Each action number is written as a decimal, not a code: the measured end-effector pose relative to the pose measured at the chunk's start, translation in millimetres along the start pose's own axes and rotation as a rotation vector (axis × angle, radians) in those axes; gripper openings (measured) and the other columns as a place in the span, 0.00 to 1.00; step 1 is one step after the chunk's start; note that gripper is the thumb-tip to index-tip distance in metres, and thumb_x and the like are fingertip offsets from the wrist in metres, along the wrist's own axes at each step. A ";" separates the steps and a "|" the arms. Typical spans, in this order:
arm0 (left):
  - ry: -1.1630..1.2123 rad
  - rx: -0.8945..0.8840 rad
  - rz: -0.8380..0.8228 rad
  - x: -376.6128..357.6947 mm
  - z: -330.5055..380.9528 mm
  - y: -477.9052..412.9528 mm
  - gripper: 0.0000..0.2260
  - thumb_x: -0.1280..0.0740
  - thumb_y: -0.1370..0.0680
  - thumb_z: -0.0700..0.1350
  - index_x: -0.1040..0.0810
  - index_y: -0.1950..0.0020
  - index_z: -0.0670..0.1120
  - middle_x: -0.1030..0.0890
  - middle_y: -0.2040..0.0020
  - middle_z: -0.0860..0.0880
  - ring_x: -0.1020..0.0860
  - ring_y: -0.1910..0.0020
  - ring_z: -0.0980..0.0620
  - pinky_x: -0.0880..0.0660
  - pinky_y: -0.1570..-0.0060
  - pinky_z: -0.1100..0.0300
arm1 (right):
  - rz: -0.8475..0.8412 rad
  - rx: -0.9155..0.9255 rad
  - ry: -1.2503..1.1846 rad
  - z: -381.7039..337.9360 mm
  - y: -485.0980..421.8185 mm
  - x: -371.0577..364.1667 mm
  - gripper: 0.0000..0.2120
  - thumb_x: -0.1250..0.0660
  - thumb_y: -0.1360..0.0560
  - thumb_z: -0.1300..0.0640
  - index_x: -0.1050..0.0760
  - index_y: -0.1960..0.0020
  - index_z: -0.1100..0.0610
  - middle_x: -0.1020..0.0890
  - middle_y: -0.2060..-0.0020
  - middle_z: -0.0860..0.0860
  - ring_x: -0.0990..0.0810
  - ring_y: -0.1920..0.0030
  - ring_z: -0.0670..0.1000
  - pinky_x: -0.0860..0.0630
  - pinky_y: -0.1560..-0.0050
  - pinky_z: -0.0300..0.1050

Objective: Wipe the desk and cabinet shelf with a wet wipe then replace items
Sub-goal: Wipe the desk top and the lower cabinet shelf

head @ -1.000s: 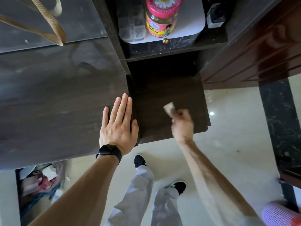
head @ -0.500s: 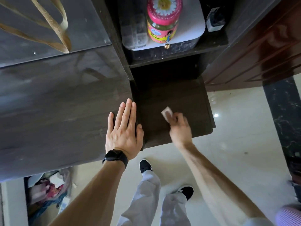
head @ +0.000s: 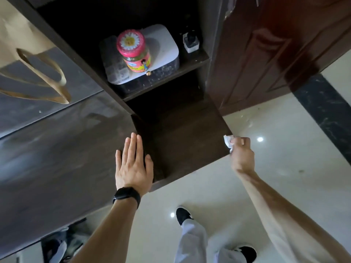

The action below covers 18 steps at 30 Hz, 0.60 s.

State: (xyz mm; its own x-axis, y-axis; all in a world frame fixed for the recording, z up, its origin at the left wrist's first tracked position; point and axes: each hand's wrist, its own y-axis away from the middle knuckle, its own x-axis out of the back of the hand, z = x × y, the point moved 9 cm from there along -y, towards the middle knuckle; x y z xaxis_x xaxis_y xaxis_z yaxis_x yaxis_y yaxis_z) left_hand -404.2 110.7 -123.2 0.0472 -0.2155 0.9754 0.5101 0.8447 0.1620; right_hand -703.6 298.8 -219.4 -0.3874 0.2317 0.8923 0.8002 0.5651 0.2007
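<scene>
My left hand (head: 133,164) lies flat, fingers together, on the dark wood desk (head: 57,149) at its right edge. Beside it, lower, is the bare dark cabinet shelf (head: 180,137). My right hand (head: 242,154) is closed on a crumpled white wet wipe (head: 227,141) at the shelf's front right corner. On the upper shelf (head: 197,61) stand a pink-lidded jar (head: 133,50), a white box (head: 163,46) with a clear organiser, and a small white-and-black object (head: 191,41).
A paper bag with flat handles (head: 38,80) rests on the desk's far left part. A dark red wooden door (head: 266,54) stands right of the cabinet. Glossy tiled floor (head: 275,177) lies below, with my feet (head: 183,215) and clutter under the desk (head: 60,243).
My right hand with the wipe has swept from the middle of the lower shelf to its front right corner. My left hand stays flat on the desk. The view has tilted up.
</scene>
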 end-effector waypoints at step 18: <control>0.093 -0.178 -0.375 18.3 301.7 182.6 0.23 0.42 0.20 0.49 0.35 0.24 0.49 0.40 0.22 0.47 0.41 0.24 0.45 0.44 0.26 0.51 | 0.142 -0.377 -0.895 234.7 233.3 282.8 0.05 0.25 0.35 0.52 0.18 0.62 0.51 0.15 0.66 0.50 0.16 0.59 0.57 0.22 0.54 0.52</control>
State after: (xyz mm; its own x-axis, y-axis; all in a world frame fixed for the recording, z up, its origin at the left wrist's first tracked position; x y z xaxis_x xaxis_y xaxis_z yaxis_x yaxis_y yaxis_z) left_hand -569.4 408.8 -30.5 -0.0970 -0.5420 0.8347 0.6467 0.6032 0.4669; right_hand -733.9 682.0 -15.1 -0.3553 0.8808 0.3129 0.8997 0.2314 0.3700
